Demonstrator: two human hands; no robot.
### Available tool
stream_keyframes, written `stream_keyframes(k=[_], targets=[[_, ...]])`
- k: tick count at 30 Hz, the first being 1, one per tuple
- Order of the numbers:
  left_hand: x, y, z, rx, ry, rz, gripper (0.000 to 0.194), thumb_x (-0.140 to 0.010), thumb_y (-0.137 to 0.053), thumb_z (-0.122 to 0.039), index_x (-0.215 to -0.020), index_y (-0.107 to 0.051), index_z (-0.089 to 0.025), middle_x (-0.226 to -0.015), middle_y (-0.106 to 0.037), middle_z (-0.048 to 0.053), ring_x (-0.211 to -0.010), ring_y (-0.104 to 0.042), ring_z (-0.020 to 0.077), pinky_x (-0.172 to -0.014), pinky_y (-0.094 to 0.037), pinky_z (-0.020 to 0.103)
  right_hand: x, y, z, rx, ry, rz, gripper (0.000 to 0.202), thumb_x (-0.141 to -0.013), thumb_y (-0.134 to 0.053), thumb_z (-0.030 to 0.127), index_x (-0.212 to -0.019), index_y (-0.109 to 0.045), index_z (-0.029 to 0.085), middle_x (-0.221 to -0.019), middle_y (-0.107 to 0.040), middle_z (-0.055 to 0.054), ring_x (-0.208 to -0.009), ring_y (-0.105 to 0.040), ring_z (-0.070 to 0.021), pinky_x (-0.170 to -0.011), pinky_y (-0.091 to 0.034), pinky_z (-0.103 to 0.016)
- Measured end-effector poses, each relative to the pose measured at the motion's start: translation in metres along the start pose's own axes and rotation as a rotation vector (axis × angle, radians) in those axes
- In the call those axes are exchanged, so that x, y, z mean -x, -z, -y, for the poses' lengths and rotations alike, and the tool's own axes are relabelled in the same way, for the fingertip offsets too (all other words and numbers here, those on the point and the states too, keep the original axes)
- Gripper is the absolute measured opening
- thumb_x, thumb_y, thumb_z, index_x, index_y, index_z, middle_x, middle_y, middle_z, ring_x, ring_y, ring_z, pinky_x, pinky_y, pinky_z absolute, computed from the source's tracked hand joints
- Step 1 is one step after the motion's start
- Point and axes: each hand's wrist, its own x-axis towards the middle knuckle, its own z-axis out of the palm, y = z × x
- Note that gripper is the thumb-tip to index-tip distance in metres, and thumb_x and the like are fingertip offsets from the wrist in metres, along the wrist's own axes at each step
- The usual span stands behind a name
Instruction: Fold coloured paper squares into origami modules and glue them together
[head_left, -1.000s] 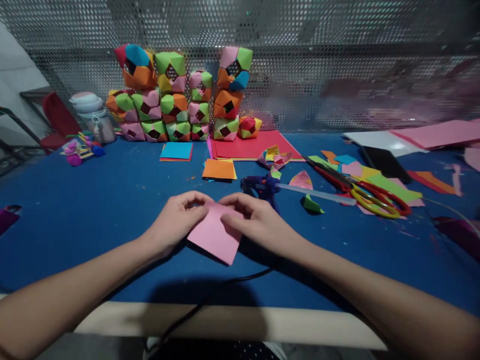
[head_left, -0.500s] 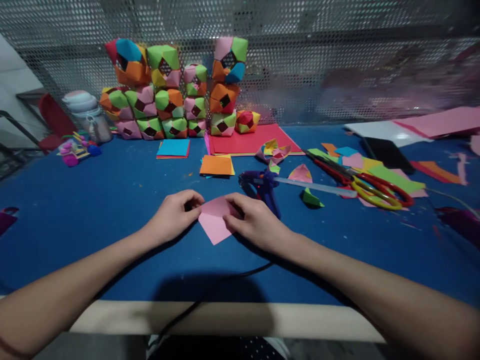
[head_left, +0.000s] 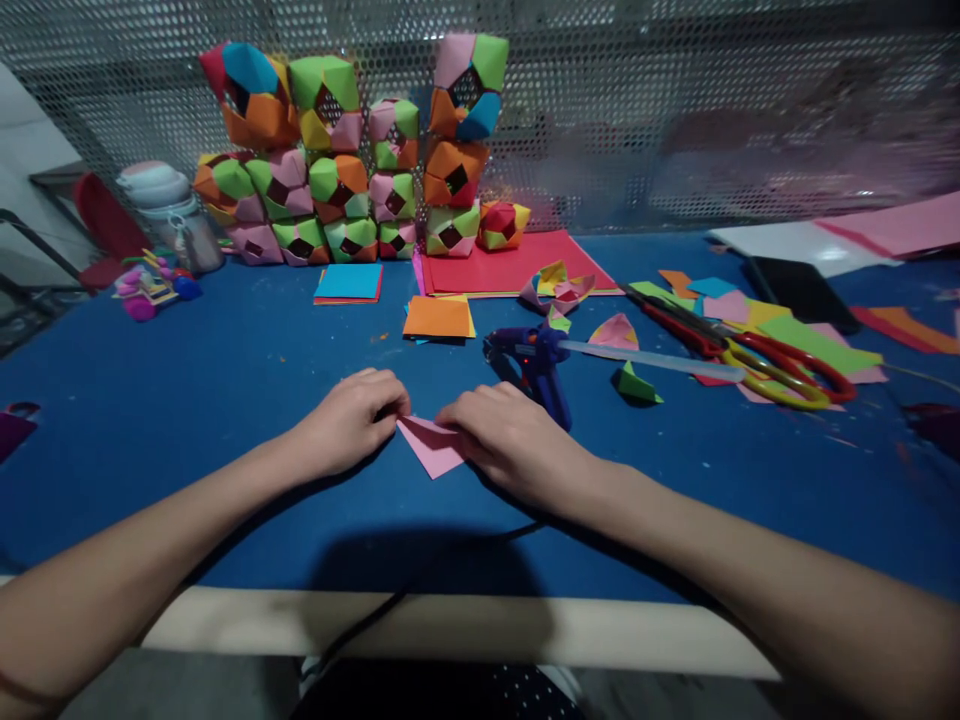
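A small pink sheet of paper (head_left: 433, 455) lies on the blue table in front of me, its far part folded over toward me along a diagonal. My left hand (head_left: 360, 420) pinches the left corner between thumb and fingers. At the right end of the fold, my right hand (head_left: 510, 440) is closed on the paper, its fingers covering that corner. Just beyond my right hand rests a blue glue gun (head_left: 536, 365) with a clear glue stick (head_left: 652, 361) poking out of its back.
Folded paper modules (head_left: 341, 190) stand stacked at the back. Nearer are blue-topped paper squares (head_left: 349, 283) and orange-topped squares (head_left: 439, 317). To the right lie scissors (head_left: 780, 375), paper scraps and a black phone (head_left: 802, 293). A cord (head_left: 420, 575) crosses the front edge.
The pink paper was flatter and showed more of its face; its far part is now folded over toward me. My right fingers have moved along the fold, and the view has shifted slightly.
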Motion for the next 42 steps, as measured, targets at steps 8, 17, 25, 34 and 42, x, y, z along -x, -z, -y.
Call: stream_keyframes(k=[8,17,25,34,42], targets=[[0.002,0.005,0.002,-0.211,-0.152,0.107,0.021,-0.083,-0.042,-0.01,-0.087,-0.061,-0.017,-0.084,-0.058,0.004,-0.08,-0.051,0.0165,-0.074,-0.039,0.029,0.002,0.005,0.004,0.253,0.162,0.076,0.019,-0.09,-0.043,0.013,-0.095,-0.061,0.013,-0.082,-0.06,-0.007,-0.076,-0.045,-0.0187,-0.068,-0.026,-0.031],[0.004,0.008,-0.007,-0.431,-0.225,0.164,0.022,-0.087,-0.041,-0.014,-0.087,-0.063,-0.016,-0.082,-0.057,0.007,-0.076,-0.047,0.018,-0.068,-0.035,0.03,0.006,0.012,0.01,0.382,0.192,0.142,0.013,-0.087,-0.049,0.012,-0.085,-0.062,0.014,-0.078,-0.06,-0.006,-0.069,-0.048,-0.0171,-0.062,-0.022,-0.031],[0.005,0.008,-0.009,-0.523,-0.25,0.184,0.023,-0.088,-0.041,-0.016,-0.084,-0.064,-0.016,-0.082,-0.057,0.007,-0.074,-0.046,0.0182,-0.065,-0.033,0.03,0.007,0.023,0.014,0.455,0.125,0.202,0.016,-0.083,-0.051,0.008,-0.071,-0.059,0.014,-0.066,-0.059,-0.005,-0.057,-0.047,-0.0143,-0.056,-0.018,-0.03],[0.008,0.008,-0.022,-0.261,-0.175,0.07,0.032,-0.078,-0.046,-0.013,-0.109,-0.053,-0.018,-0.106,-0.058,0.008,-0.096,-0.051,0.0214,-0.081,-0.038,0.035,0.007,0.02,0.004,0.374,0.052,0.02,0.011,-0.082,-0.048,0.013,-0.078,-0.058,0.013,-0.072,-0.06,-0.006,-0.062,-0.05,-0.0167,-0.057,-0.028,-0.03],[0.009,0.007,-0.039,0.178,0.08,-0.129,0.017,-0.086,-0.045,-0.024,-0.083,-0.059,-0.016,-0.079,-0.061,0.002,-0.07,-0.054,0.0125,-0.064,-0.041,0.024,0.004,0.018,0.012,-0.265,-0.16,-0.309,0.025,-0.085,-0.049,0.025,-0.108,-0.048,0.015,-0.103,-0.059,-0.011,-0.086,-0.058,-0.0192,-0.074,-0.046,-0.032]])
